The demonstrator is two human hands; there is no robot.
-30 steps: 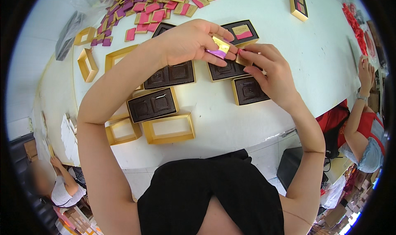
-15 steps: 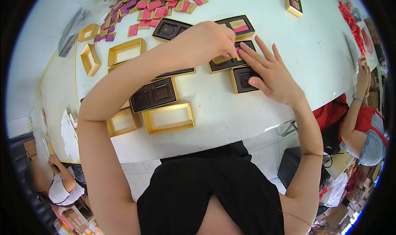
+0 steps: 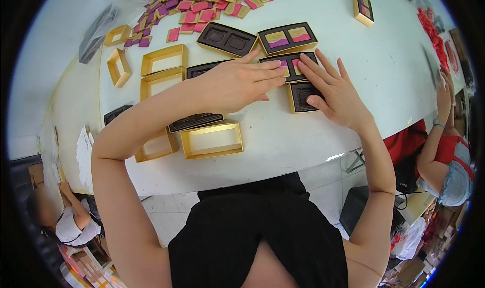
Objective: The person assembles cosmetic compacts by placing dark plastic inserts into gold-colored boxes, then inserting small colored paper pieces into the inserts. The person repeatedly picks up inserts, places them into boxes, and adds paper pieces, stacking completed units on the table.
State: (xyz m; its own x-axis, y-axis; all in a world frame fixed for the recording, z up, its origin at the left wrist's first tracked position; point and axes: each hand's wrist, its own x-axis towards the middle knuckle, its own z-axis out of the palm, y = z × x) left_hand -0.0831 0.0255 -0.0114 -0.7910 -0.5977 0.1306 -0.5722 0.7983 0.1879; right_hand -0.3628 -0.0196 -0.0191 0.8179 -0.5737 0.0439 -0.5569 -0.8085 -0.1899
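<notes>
Box under both hands: gold-rimmed with a black two-well tray, it lies on the white table just in front of the filled box
Purple-and-gold packet: this one sits in the left well, partly hidden by the left hand
Pink packet: this one shows in the right well, mostly covered by the right hand
Left hand: palm down, fingers stretched flat with their tips on the purple-and-gold packet, clenched on nothing
Right hand: spread wide, gripping nothing, fingertips on the pink packet, thumb reaching over the nearer box with its bare tray
Packet seating: could end up crooked, or one edge ride up, if the fingertips press harder on one side; whether both lie fully down cannot be told beneath the fingers
Foil wraps: could dent or crease, likely from too firm a push
Neighbouring boxes: the filled box stands close behind, so a forward shove might knock it askew; the right thumb might catch the nearer box
Left forearm: it passes low over the black trays and gold frames, so a careless sweep back could drag them out of place
</notes>
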